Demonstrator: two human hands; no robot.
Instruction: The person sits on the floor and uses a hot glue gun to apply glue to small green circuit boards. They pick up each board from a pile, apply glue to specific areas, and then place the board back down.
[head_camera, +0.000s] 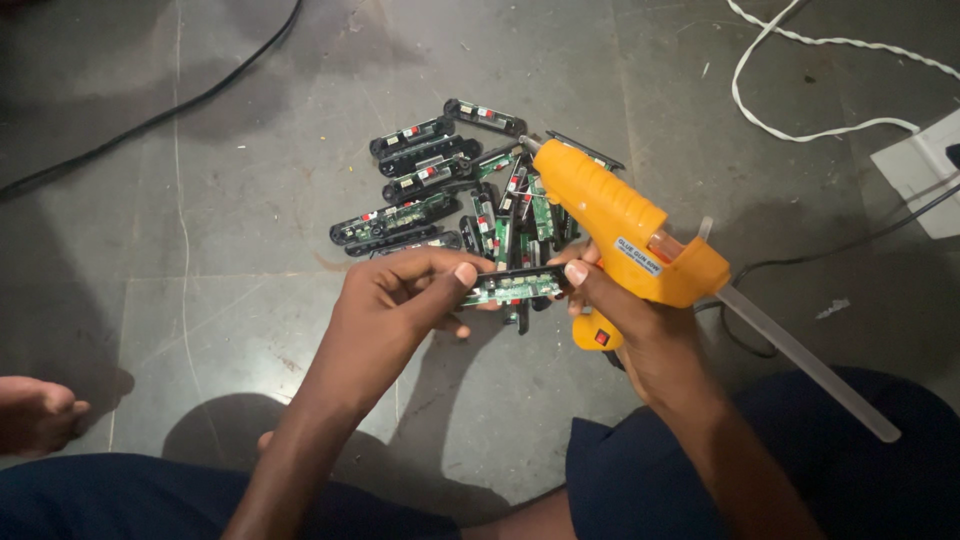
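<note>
My left hand (405, 300) pinches one end of a long, narrow black module with a green circuit board (515, 287). My right hand (625, 320) grips an orange hot glue gun (625, 225) by its handle, and its thumb and forefinger touch the module's other end. The gun's nozzle points up and left, over a pile of similar black and green modules (440, 190) on the floor. A clear glue stick (800, 360) juts out of the gun's back toward the lower right.
The grey floor (250, 330) has a black cable (150, 120) at the upper left and a white cord (800, 60) running to a white socket box (925, 170) at the right. The gun's black cord (800, 260) trails right. My dark-trousered knees fill the bottom; a bare foot (35, 410) shows at left.
</note>
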